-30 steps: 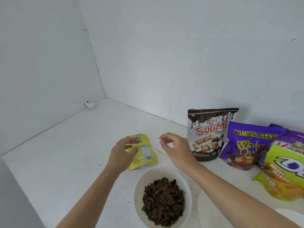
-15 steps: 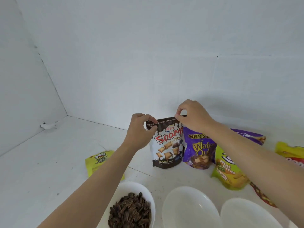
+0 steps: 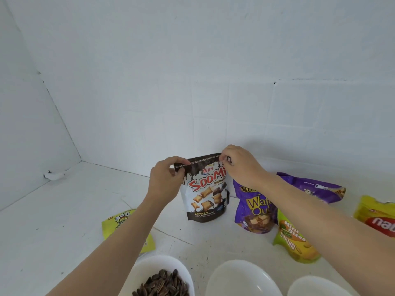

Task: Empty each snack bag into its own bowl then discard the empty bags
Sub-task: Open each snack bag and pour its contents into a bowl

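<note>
Upright Soomi bag [image 3: 204,195] is pinched at its top corners by left hand [image 3: 165,182] and right hand [image 3: 240,165].

The scuffed white table [image 3: 53,231] carries 6 snack bags. A flat yellow-green bag [image 3: 116,223] lies at left and the Soomi bag [image 3: 205,195] stands upright. To its right are a purple wafer bag [image 3: 254,212], a second purple bag [image 3: 316,186] lying behind, a green bag [image 3: 295,242] and a yellow bag [image 3: 376,214]. 3 white bowls sit along the near edge: the left bowl [image 3: 149,265] holds dark seeds [image 3: 162,284], then come the middle bowl [image 3: 241,278] and the right bowl [image 3: 320,287].
</note>
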